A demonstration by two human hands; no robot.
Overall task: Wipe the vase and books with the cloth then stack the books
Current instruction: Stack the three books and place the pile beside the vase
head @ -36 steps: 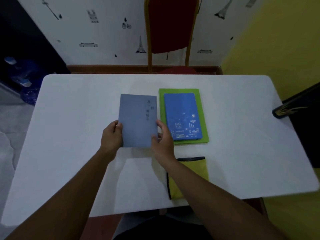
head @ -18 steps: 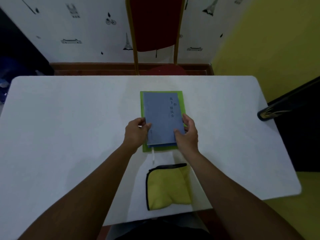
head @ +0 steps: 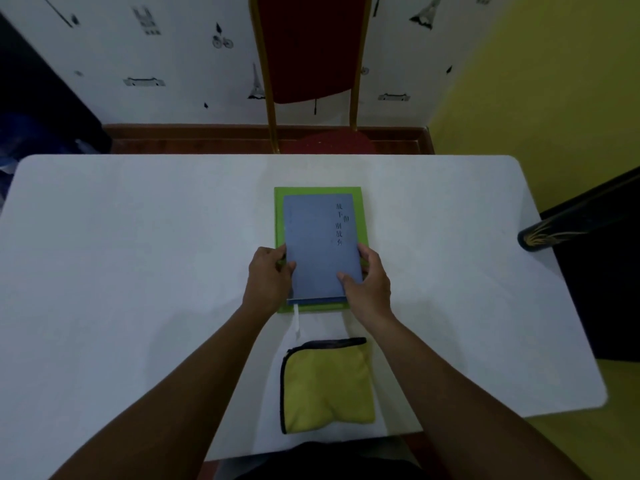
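Note:
A grey-blue book [head: 317,242] lies on top of the stack at the middle of the white table [head: 138,271]. Under it only the edge of the bright blue book [head: 317,300] shows, and the green book [head: 278,216] frames both. My left hand [head: 268,277] grips the top book's left edge near its lower corner. My right hand [head: 369,282] grips its right edge, thumb on the cover. A white ribbon bookmark [head: 296,322] hangs from the stack toward me. The folded yellow cloth [head: 325,384] lies on the table near the front edge. A dark vase [head: 554,233] lies at the right edge.
A red chair with a gold frame [head: 311,64] stands beyond the table's far edge against the patterned wall. A black piece of furniture [head: 609,271] stands to the right of the table.
Both hands carried the grey-blue book from the left of the stack onto the bright blue book. Now it rests squared on the stack, with both hands still on its edges.

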